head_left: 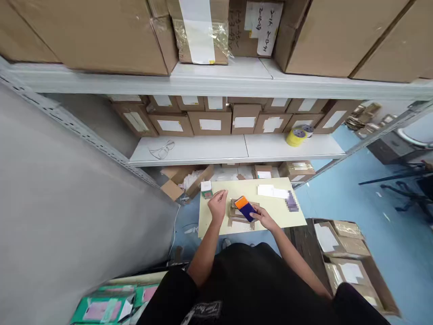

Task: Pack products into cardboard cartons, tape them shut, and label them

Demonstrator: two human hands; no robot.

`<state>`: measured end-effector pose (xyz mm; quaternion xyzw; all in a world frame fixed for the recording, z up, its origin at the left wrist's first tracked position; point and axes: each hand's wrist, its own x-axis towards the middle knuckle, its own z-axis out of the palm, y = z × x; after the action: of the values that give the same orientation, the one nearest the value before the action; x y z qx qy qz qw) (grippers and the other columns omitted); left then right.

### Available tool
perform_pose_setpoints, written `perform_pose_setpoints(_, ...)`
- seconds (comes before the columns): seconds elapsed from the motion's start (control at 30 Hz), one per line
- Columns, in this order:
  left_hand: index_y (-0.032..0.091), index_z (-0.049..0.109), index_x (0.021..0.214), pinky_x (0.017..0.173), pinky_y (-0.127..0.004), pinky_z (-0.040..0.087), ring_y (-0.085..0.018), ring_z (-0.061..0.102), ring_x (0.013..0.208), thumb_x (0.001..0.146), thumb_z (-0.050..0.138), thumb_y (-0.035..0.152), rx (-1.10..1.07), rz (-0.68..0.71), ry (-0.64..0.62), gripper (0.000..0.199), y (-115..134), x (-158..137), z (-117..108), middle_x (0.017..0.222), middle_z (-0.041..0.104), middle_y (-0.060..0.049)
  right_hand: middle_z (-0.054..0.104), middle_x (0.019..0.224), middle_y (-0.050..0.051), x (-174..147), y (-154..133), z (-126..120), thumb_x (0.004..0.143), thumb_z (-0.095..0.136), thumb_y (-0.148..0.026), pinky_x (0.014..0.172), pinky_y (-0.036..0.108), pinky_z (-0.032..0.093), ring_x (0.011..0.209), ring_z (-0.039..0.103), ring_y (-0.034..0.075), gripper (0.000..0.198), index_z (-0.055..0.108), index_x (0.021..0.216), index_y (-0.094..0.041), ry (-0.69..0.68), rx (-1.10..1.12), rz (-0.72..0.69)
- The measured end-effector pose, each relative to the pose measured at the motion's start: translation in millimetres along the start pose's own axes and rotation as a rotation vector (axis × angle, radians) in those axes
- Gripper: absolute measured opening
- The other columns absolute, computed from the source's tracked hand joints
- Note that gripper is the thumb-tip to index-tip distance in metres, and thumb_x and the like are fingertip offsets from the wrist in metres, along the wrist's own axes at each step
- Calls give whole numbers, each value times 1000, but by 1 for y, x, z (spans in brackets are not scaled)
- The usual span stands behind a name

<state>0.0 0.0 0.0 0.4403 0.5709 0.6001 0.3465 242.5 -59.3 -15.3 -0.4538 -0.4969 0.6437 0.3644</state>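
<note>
My right hand (pixel 263 217) grips a small flat orange-and-dark-blue box (pixel 246 209) by its lower right end, tilted over the table. Beneath it a small cardboard box (pixel 233 211) with clear tape and a white label lies on the pale yellow table (pixel 277 219). To the left, apart from the box, my left hand (pixel 218 205) is raised with thumb and fingertips pinched together. Whatever may be between those fingertips is too small to make out. Just behind the left hand stands a little white-and-green box (pixel 206 189).
White papers (pixel 272 191) lie on the table's right side. An opened carton (pixel 186 180) stands behind its left edge. Ahead, a shelf (pixel 209 148) bears labelled boxes, glasses (pixel 162 150) and yellow tape rolls (pixel 295 137). A carton of parcels (pixel 382 289) sits at right; a grey wall (pixel 84 194) is left.
</note>
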Motion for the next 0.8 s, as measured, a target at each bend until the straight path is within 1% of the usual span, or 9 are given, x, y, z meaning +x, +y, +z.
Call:
perform_pose_setpoints(0.07,21,83,100,92,-41,62,-28,76,99,80,81,46,-107,-134,35,32,-6,-5,3,106,80,-10,72,113,7,-3,3,2,83,74,-47,96,43,49,105,65,29,46,68,121,-21,33,-38,6)
perform_pose_setpoints(0.17,17,80,111,90,-40,61,-26,76,96,76,84,42,-262,-332,54,44,-12,-7,4,106,80,-12,72,111,7,-9,5,4,84,73,-48,93,42,50,103,65,29,46,68,120,-21,86,-116,12)
perform_pose_setpoints(0.2,15,79,112,89,-39,61,-26,76,95,73,86,40,-308,-393,51,46,-13,-7,4,103,81,-12,72,109,7,-11,5,4,84,72,-48,92,41,50,102,65,28,44,69,118,-20,104,-145,14)
perform_pose_setpoints(0.27,13,80,104,85,-37,60,-24,76,90,69,88,38,-349,-474,26,44,-14,-4,3,95,80,-13,72,105,6,-14,3,4,84,72,-48,87,39,51,97,65,27,42,69,114,-20,132,-186,28)
perform_pose_setpoints(0.37,12,79,91,77,-32,58,-22,75,82,68,88,42,-335,-505,9,39,-16,1,1,85,79,-12,71,93,4,-16,-3,3,83,73,-52,78,35,51,86,64,24,40,70,105,-19,160,-245,76)
perform_pose_setpoints(0.53,13,80,91,74,-29,54,-19,72,81,68,86,44,-305,-508,125,39,-26,1,4,89,78,-11,69,81,2,-3,-14,3,82,71,-64,68,31,47,75,61,20,45,69,88,-19,243,-425,120)
perform_pose_setpoints(0.63,13,80,87,73,-29,52,-18,71,78,66,86,43,-318,-544,164,37,-36,-4,7,80,77,-9,66,74,1,4,-18,-2,79,72,-68,62,29,44,70,59,19,48,65,76,-20,311,-548,137)
perform_pose_setpoints(0.7,13,79,82,71,-29,51,-18,69,73,64,86,40,-331,-573,182,34,-44,-10,11,73,75,-8,64,69,0,4,-20,-9,77,73,-69,59,28,41,66,57,18,49,63,73,-21,305,-595,160)
perform_pose_setpoints(0.8,13,78,79,69,-29,49,-19,69,72,60,86,36,-331,-609,205,31,-56,-19,15,72,75,-8,60,64,-2,-2,-22,-25,76,73,-71,56,27,38,60,53,16,51,62,71,-22,263,-649,170)
